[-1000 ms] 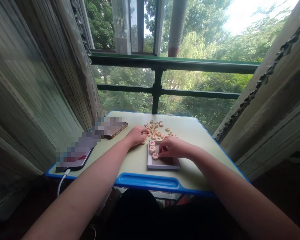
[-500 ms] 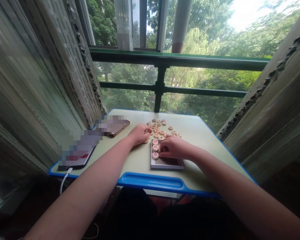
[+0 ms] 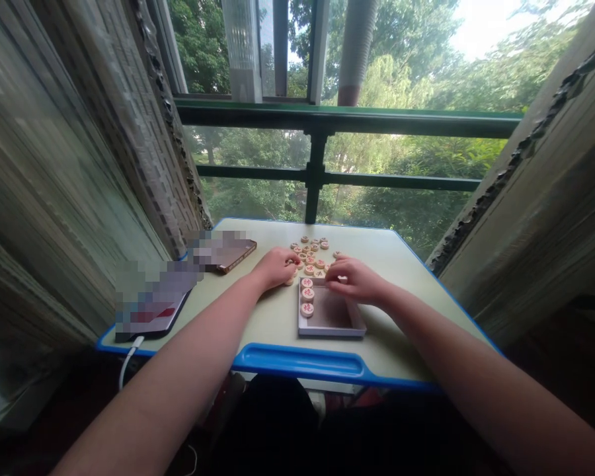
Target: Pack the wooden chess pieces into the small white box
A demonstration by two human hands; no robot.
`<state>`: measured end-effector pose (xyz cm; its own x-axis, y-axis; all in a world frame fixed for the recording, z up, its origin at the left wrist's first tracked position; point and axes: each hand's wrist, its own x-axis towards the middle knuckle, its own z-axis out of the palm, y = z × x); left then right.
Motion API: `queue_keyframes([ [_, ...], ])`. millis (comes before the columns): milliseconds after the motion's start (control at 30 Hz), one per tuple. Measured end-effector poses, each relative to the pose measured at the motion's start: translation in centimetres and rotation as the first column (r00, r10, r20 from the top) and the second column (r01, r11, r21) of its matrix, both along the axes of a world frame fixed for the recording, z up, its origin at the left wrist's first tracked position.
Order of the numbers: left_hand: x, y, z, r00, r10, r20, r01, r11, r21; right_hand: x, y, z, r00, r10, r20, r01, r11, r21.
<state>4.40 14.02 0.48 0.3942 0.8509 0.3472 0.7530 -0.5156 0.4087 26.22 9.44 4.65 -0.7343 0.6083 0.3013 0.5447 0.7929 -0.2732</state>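
A shallow grey box (image 3: 333,328) lies on the pale green table (image 3: 272,317). Three round wooden chess pieces (image 3: 306,295) with red characters form a column along the box's left side. Several loose pieces (image 3: 311,252) are scattered just beyond the box. My right hand (image 3: 357,281) is over the box's far edge, fingers pinched together beside the loose pieces; what they hold is hidden. My left hand (image 3: 276,266) rests on the table left of the pile, its curled fingers touching the nearest pieces.
A brown book-like thing (image 3: 231,253) and a dark tablet (image 3: 151,311) with a white cable (image 3: 127,360) lie at the table's left. The table has a blue rim with a handle recess (image 3: 297,360) in front. Woven blinds flank a green window railing (image 3: 347,122) behind.
My right hand has moved from inside the box, beside the column of pieces, to the box's far edge by the loose pieces. My left hand has stayed in place.
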Motion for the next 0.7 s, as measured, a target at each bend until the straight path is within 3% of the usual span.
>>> queue_keyframes([
  [167,-0.1,0.0,-0.1,0.999,0.043,-0.001,-0.043,0.999,-0.004,1.5,2.0,-1.0,0.975,-0.184,-0.126,0.196,0.976,0.09],
  [367,-0.8,-0.6,0.3,0.988,0.105,0.116,-0.111,0.993,0.051,1.6,2.8,-2.0,0.969,-0.212,-0.13,0.225,0.97,0.092],
  [500,-1.1,-0.8,-0.2,0.966,0.208,0.155,-0.211,0.978,0.0,1.7,3.4,-2.6,0.956,-0.251,-0.15,0.266,0.96,0.091],
  [600,-1.1,-0.8,-0.6,0.917,0.313,0.247,-0.312,0.949,-0.043,2.2,3.9,-2.9,0.939,-0.297,-0.175,0.314,0.946,0.082],
  [700,-0.8,-0.9,-0.6,0.789,0.484,0.379,-0.439,0.875,-0.204,2.6,4.3,-3.0,0.926,-0.323,-0.197,0.34,0.939,0.059],
])
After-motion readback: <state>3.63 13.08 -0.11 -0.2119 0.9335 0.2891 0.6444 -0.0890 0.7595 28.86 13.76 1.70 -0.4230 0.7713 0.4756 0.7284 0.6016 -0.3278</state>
